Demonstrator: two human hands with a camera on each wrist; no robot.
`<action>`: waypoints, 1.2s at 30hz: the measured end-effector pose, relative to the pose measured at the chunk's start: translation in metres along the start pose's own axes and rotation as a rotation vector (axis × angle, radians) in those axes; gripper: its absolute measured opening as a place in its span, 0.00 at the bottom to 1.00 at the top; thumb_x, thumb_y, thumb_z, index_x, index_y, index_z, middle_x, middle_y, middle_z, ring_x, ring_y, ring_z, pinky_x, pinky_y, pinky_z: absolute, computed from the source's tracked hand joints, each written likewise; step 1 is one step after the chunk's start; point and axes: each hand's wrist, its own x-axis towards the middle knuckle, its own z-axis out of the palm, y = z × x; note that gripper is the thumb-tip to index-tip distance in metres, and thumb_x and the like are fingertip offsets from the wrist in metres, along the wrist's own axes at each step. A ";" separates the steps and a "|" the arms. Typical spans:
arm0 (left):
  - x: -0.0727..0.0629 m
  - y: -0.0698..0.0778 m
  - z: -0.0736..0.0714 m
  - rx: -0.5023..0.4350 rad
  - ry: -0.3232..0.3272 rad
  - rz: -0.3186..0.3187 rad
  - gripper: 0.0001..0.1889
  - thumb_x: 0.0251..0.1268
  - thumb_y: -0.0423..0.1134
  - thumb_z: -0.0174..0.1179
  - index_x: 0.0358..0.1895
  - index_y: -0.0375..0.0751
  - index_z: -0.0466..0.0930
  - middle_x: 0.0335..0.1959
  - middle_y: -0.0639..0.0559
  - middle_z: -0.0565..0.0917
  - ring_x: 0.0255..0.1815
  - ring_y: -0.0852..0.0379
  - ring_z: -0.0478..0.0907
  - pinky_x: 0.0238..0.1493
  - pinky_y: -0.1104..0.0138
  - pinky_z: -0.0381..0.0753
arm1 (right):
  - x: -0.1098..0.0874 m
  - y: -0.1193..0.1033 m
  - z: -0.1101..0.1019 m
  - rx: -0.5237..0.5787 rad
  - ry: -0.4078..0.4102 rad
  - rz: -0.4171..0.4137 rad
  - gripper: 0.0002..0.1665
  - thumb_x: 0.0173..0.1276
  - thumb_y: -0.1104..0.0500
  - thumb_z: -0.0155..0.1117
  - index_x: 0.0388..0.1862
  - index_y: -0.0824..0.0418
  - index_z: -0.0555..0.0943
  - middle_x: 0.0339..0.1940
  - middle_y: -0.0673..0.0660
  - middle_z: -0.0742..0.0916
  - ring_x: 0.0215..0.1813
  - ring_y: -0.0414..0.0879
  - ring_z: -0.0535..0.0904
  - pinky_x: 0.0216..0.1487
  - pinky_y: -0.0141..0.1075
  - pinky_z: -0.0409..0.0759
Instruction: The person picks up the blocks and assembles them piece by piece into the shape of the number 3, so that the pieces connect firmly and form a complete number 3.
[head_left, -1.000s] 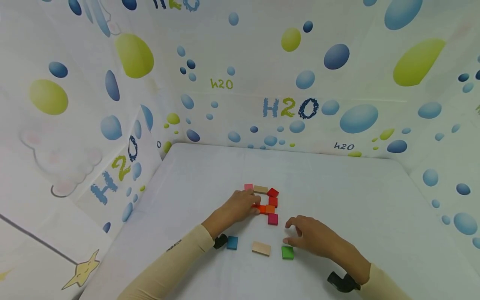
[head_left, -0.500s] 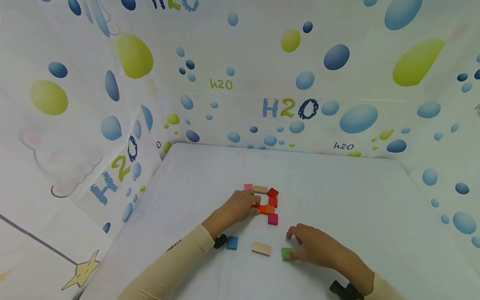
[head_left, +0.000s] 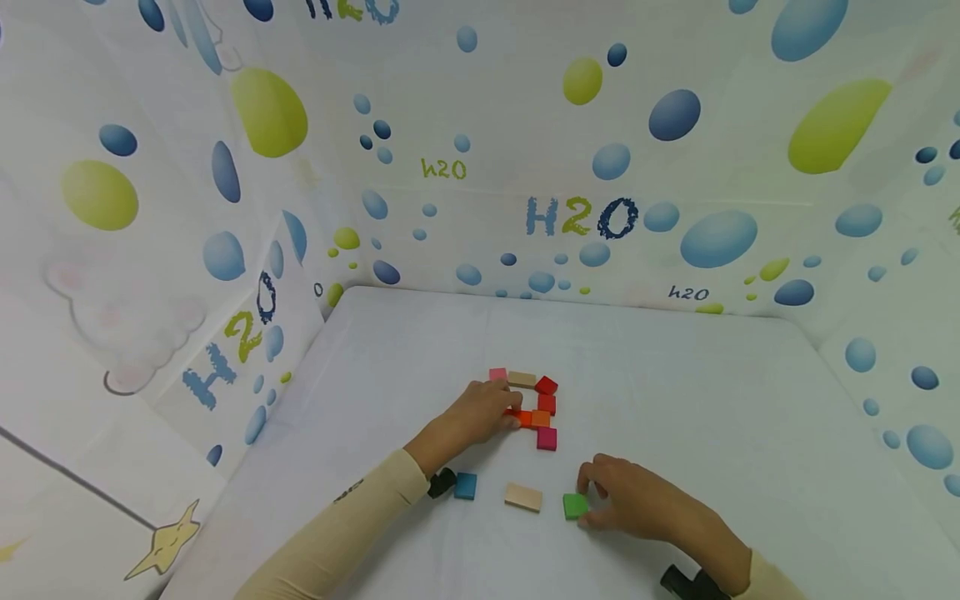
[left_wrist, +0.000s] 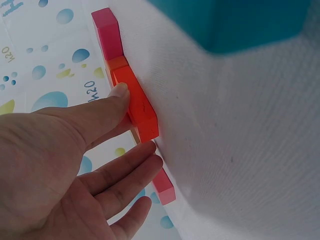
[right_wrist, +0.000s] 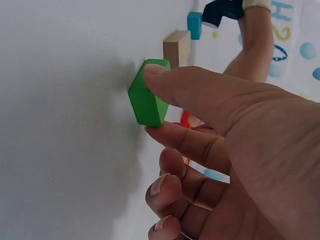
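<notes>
head — high, far, forward-down | wrist views — close, tilted | head, right wrist share green block (head_left: 574, 505)

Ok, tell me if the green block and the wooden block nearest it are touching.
Apart. The head view shows white tabletop between the green block and the wooden block; the right wrist view merely lines them up.

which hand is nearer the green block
The right hand: it pinches the green block between thumb and finger. The left hand is farther off, beyond the block and to its left, holding the red-orange block.
</notes>
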 end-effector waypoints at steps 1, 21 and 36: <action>0.000 0.000 0.000 0.000 0.000 0.001 0.12 0.73 0.50 0.68 0.53 0.52 0.84 0.49 0.52 0.82 0.55 0.55 0.77 0.62 0.53 0.79 | 0.001 0.000 0.000 0.001 0.006 -0.003 0.19 0.59 0.46 0.83 0.43 0.47 0.83 0.33 0.44 0.78 0.37 0.40 0.75 0.37 0.34 0.81; -0.002 0.001 -0.003 0.003 0.006 0.005 0.12 0.74 0.50 0.67 0.53 0.52 0.85 0.50 0.52 0.82 0.56 0.54 0.77 0.64 0.53 0.78 | 0.007 0.004 0.006 -0.043 0.064 0.023 0.24 0.58 0.43 0.83 0.48 0.48 0.83 0.33 0.45 0.79 0.37 0.40 0.75 0.37 0.34 0.82; -0.002 0.002 -0.004 0.010 -0.004 -0.003 0.12 0.73 0.50 0.68 0.53 0.52 0.85 0.50 0.52 0.83 0.57 0.54 0.77 0.64 0.53 0.79 | 0.012 0.002 0.010 -0.070 0.108 0.008 0.19 0.61 0.46 0.81 0.46 0.48 0.83 0.32 0.43 0.78 0.35 0.38 0.73 0.35 0.32 0.78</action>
